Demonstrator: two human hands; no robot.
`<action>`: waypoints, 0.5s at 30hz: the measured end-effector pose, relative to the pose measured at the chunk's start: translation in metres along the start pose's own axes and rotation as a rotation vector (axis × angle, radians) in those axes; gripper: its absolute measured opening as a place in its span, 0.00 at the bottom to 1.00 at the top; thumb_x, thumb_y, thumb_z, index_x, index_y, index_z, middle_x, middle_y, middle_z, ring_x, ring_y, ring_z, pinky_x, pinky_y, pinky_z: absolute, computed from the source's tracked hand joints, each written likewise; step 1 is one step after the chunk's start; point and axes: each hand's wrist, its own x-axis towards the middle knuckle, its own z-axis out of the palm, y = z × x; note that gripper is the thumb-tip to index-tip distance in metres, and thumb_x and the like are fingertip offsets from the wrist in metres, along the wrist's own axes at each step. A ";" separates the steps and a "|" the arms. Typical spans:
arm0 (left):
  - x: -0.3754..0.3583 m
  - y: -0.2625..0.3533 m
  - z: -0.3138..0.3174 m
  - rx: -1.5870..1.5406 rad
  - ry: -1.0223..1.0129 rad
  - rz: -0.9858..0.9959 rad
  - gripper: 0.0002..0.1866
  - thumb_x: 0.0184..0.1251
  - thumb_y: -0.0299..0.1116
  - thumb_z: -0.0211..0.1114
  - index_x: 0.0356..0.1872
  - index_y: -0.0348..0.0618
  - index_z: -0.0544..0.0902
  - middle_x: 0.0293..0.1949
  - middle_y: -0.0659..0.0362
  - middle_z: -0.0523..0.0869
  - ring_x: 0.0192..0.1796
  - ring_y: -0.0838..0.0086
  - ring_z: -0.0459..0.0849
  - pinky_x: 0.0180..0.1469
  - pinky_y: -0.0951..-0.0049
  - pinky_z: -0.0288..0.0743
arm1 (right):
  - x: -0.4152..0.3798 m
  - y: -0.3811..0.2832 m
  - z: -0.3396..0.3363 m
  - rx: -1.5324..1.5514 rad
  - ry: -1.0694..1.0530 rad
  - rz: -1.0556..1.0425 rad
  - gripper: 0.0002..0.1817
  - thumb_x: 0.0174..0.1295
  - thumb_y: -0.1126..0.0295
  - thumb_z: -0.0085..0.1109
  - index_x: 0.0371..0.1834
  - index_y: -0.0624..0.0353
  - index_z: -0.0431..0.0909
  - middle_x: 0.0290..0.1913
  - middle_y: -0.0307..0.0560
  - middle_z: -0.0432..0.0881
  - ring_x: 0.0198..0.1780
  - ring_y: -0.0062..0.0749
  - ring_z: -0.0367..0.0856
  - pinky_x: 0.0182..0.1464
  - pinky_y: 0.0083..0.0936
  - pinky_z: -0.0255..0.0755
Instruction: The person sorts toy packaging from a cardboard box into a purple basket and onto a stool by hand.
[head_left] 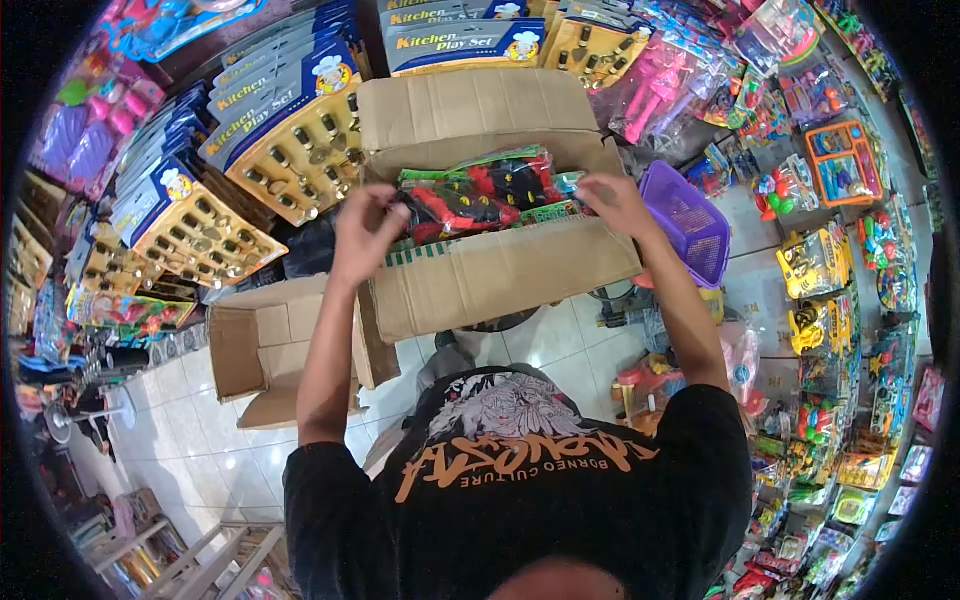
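Far out to the left of the hands, stacked kitchen play set cards (290, 140) lean in rows, and below them, down by the left forearm, an empty cardboard box (262, 350) sits open on the tiled floor (200, 440). The left hand (367, 232) is curled closed, fingers pinching the left end of a bundle of packaged toys (478, 195), red and black pieces showing under clear wrap with green card edges. That bundle lies across the open top of a big cardboard box (500, 270), right between the two hands, the box flap (470, 110) standing up behind it. The right hand (615, 203) grips the bundle's right end, fingers bent down over it, so both hands are closed on the same bundle. Just beside the right hand, touching the box's right side as far as I can tell, is a purple plastic basket (690, 222). Beyond it, well out to the right, packaged toys (830, 260) cover the floor, yellow vehicles and bright blister packs among them.
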 end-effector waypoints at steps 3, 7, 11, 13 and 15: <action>-0.035 0.020 0.001 0.486 -0.344 0.037 0.36 0.47 0.52 0.69 0.55 0.43 0.71 0.51 0.50 0.76 0.55 0.63 0.74 0.61 0.53 0.56 | -0.019 -0.001 0.000 -0.150 -0.161 -0.013 0.34 0.47 0.53 0.69 0.56 0.57 0.71 0.51 0.52 0.77 0.53 0.42 0.75 0.56 0.34 0.67; -0.053 0.026 0.013 0.891 -0.543 -0.078 0.55 0.34 0.70 0.65 0.66 0.49 0.62 0.58 0.47 0.71 0.66 0.56 0.63 0.64 0.34 0.31 | -0.032 -0.001 0.007 -0.422 -0.236 -0.116 0.42 0.38 0.46 0.72 0.58 0.52 0.69 0.52 0.54 0.76 0.56 0.46 0.73 0.57 0.36 0.67; -0.042 0.049 0.016 0.972 -0.638 -0.219 0.55 0.31 0.70 0.67 0.65 0.50 0.64 0.59 0.48 0.71 0.65 0.54 0.65 0.63 0.32 0.32 | -0.030 0.017 0.014 -0.301 -0.236 0.050 0.41 0.37 0.45 0.71 0.56 0.51 0.72 0.51 0.52 0.76 0.56 0.48 0.72 0.59 0.39 0.63; -0.040 0.044 0.017 1.027 -0.591 -0.153 0.55 0.30 0.69 0.68 0.64 0.50 0.65 0.59 0.47 0.71 0.64 0.54 0.66 0.64 0.33 0.35 | -0.033 0.011 0.010 -0.305 -0.162 -0.001 0.41 0.36 0.45 0.72 0.55 0.51 0.72 0.51 0.51 0.77 0.55 0.47 0.73 0.58 0.39 0.64; -0.040 0.047 0.014 1.011 -0.470 -0.027 0.50 0.34 0.63 0.71 0.61 0.48 0.68 0.56 0.48 0.74 0.60 0.55 0.71 0.63 0.40 0.48 | -0.035 -0.001 0.002 -0.308 -0.082 -0.056 0.41 0.35 0.45 0.72 0.55 0.51 0.73 0.51 0.50 0.77 0.54 0.47 0.73 0.57 0.39 0.65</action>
